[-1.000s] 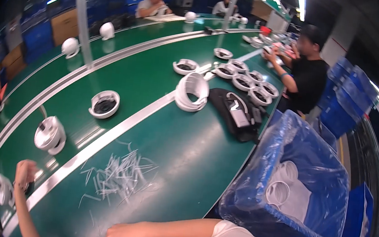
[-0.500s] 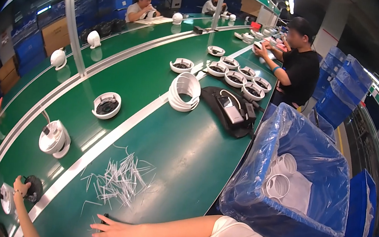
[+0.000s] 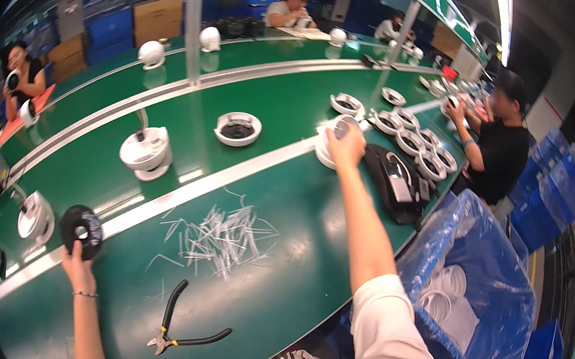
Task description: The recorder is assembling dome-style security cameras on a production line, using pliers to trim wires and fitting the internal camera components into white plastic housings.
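Note:
My left hand holds up a black disc-shaped part with a hole in its middle, above the bench's left side. My right hand reaches far out and closes on the white rings stacked by the metal strip; its fingertips are partly hidden. Between my arms lies a loose heap of thin white strips. Nearer me, a pair of diagonal cutters with black and yellow handles rests spread apart on the green bench.
White round units and a white bowl-shaped housing stand beyond the metal strip. Several similar housings cluster beside a black pouch. At right are a plastic-lined blue crate and a seated person.
My left hand has brought the black disc nearer, over the metal strip. My right hand has left the cutters and moved forward to the white rings. The view has shifted left.

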The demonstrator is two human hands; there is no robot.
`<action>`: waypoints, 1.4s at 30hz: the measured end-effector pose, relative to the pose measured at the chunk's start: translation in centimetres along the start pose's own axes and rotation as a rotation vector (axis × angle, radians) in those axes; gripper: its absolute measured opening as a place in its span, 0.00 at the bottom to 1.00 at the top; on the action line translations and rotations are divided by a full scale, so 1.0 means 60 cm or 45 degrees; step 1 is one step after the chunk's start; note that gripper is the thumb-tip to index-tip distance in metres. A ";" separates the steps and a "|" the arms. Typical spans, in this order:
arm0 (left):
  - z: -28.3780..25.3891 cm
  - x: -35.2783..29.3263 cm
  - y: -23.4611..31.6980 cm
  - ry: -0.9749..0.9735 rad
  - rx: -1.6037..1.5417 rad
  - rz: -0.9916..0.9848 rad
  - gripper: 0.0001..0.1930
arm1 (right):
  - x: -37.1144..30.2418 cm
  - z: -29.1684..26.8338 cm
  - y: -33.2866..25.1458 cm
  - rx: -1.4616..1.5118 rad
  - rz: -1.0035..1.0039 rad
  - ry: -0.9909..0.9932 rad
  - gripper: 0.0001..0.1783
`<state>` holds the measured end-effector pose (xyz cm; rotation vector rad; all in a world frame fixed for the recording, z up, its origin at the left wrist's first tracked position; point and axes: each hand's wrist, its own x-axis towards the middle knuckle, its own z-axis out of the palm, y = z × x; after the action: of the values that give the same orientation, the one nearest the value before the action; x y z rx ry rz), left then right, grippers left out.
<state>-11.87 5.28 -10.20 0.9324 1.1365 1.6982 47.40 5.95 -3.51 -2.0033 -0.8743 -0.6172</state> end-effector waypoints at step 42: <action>0.005 -0.052 0.005 -0.121 0.105 0.358 0.13 | -0.421 -0.271 -0.359 0.875 -1.273 -1.015 0.31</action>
<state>-10.58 2.40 -10.16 1.2600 1.0569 1.8169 13.21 -8.04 -1.56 -1.0372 -2.2470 0.0634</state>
